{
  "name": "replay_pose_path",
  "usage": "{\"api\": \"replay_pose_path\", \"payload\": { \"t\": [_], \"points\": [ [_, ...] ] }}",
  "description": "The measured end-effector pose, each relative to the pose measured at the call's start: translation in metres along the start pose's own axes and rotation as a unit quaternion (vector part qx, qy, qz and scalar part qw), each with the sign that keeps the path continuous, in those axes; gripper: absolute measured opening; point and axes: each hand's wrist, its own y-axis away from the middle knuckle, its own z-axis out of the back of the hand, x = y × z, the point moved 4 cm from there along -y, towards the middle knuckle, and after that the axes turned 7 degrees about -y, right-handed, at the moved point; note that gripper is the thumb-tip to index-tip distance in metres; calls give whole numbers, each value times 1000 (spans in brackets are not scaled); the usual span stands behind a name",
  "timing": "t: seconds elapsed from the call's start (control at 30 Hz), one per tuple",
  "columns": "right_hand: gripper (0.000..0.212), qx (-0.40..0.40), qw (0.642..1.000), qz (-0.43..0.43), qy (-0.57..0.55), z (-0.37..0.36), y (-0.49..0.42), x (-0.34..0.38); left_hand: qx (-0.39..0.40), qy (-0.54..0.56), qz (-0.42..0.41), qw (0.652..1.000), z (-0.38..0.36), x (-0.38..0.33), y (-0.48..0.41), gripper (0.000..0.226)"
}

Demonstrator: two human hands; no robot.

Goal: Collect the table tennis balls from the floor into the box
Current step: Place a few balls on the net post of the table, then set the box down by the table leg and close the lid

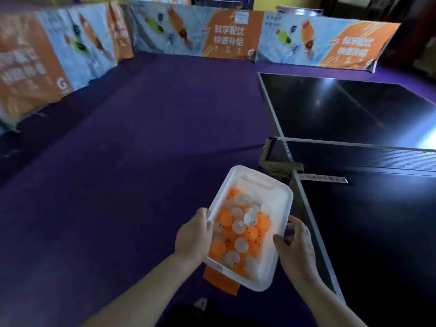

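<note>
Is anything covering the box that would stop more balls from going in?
Nothing visible does. The box has no lid on and its top is open, with balls already inside. The left hand and the right hand grip only its side rims.

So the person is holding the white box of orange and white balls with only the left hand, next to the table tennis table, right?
Not quite: the head view shows both the left hand and the right hand gripping the white box of balls beside the table tennis table.
</note>
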Motion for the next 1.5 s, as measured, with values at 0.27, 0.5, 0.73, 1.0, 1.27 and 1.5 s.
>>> {"api": "replay_pose_path", "payload": {
  "t": [0.27, 0.5, 0.73, 1.0, 1.27, 1.5],
  "points": [
    [52, 54, 992, -112, 19, 5, 104, -68, 83, -16, 71, 994, -37, 39, 125, 14],
    [45, 52, 985, -167, 5, 0, 192, -117, 129, -56, 49, 989, -55, 70, 192, 15],
    [45, 35, 966, -255, 4, -29, 278, -179, 181, -61, 27, 981, -77, 124, 254, 15],
    [41, 76, 939, -335, 38, -43, 343, -266, 238, -99, 69, 964, -132, 167, 321, 21],
    [32, 52, 911, -408, 29, -58, 344, -446, 269, -91, 98, 954, -306, 213, 339, 29],
    [41, 49, 892, -440, 87, -79, 320, -647, 274, -41, 43, 960, -515, 266, 335, 38]
  ]
}}
